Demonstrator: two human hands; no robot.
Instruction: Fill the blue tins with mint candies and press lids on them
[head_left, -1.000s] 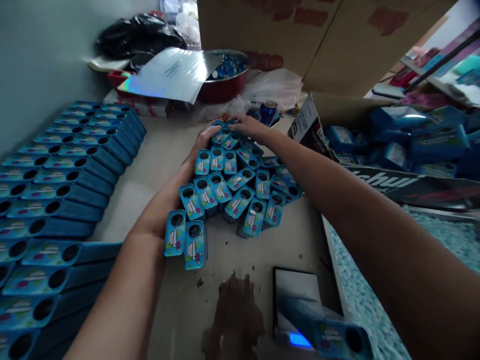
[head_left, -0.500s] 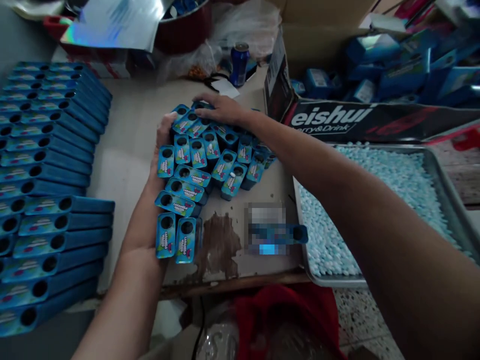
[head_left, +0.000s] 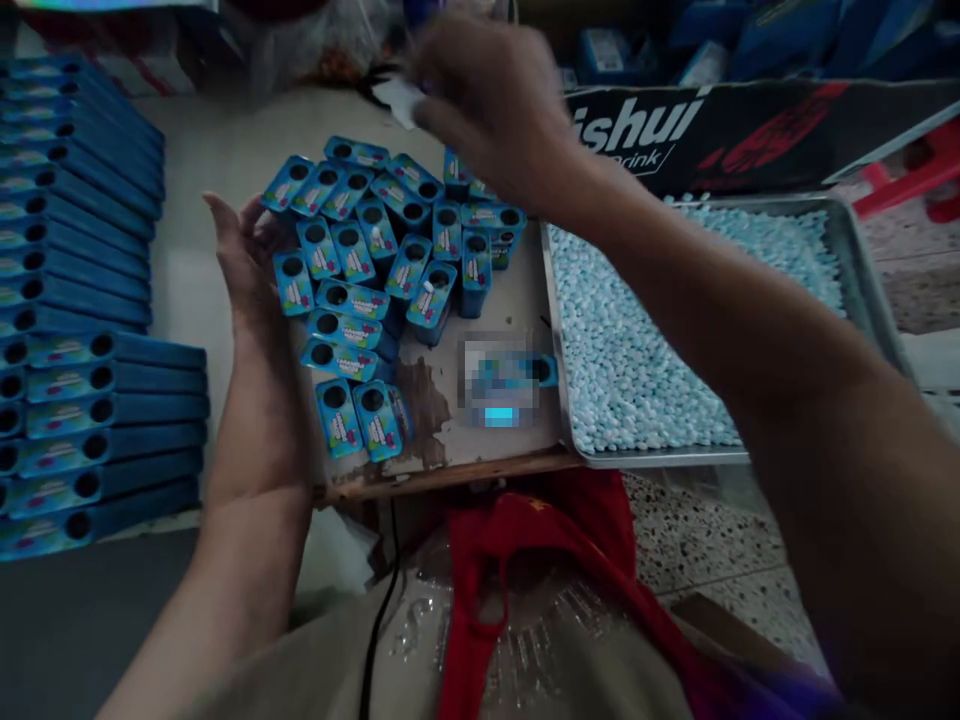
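Several small blue candy boxes [head_left: 350, 250], each with a round hole in its top, stand upright in a loose cluster on the table [head_left: 517, 440]. At the cluster's left side my left hand [head_left: 251, 235] has its thumb raised and its fingers apart, close against the boxes; whether they touch is unclear. My right hand [head_left: 495, 100] is lifted over the far right of the cluster, smeared by motion. Its fingers look bent, and whether they hold anything is hidden. Small white candies lie on a couple of the box tops.
Rows of blue boxes [head_left: 112, 400] are stacked at the left. On the right lies a metal tray [head_left: 652, 458] of pale blue candies [head_left: 637, 350]. Behind it a black-sided carton [head_left: 787, 130] holds more blue boxes. A red cloth [head_left: 570, 540] hangs below the table edge.
My right hand has risen off the far boxes and moved right. My left hand has loosened and shifted left, its fingers spreading. The view has tilted down.
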